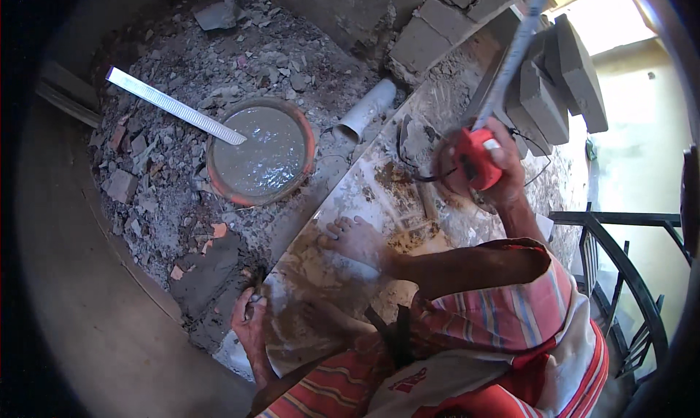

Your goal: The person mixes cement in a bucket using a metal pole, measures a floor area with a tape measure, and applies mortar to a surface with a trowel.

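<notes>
Head view: a long pale slab (pixel 379 184), smeared with mortar, runs diagonally over a rubble-strewn floor (pixel 168 163). Left of it sits a round orange basin (pixel 219 188) of grey mix with a metal straightedge (pixel 171 106) resting on its rim, and a white pipe (pixel 367 109) nearby. The right hand (pixel 490 166) is clenched around a red tape measure (pixel 475 157), its blade pulled upward. The left hand (pixel 250 323) grips the slab's near edge. Another hand (pixel 356 237) lies flat on the slab.
</notes>
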Available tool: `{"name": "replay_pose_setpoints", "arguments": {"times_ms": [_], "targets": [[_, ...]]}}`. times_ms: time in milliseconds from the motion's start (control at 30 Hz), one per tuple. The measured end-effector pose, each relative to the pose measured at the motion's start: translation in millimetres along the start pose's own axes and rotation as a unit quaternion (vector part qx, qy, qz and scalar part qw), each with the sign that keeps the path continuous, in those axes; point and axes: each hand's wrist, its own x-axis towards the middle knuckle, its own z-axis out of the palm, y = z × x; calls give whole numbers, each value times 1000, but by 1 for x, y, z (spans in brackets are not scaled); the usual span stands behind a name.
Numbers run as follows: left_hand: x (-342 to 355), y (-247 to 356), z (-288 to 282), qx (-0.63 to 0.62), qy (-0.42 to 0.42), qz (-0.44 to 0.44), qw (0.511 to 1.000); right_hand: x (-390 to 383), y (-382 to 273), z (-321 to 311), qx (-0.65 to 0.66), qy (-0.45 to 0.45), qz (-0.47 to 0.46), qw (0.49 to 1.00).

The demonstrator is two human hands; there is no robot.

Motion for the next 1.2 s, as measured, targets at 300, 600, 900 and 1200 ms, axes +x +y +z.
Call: {"name": "replay_pose_setpoints", "arguments": {"times_ms": [300,600,900,1200], "targets": [[0,8,5,34,15,-4,999,3,-45,-15,66,69,-140,986],[-2,-7,2,9,16,39,999,9,-84,-33,25,343,-256,903],[2,-7,4,54,19,50,997,35,-68,-133,174,251,-248,919],[3,-26,4,7,8,58,998,57,-60,-87,214,352,-180,893]]}}
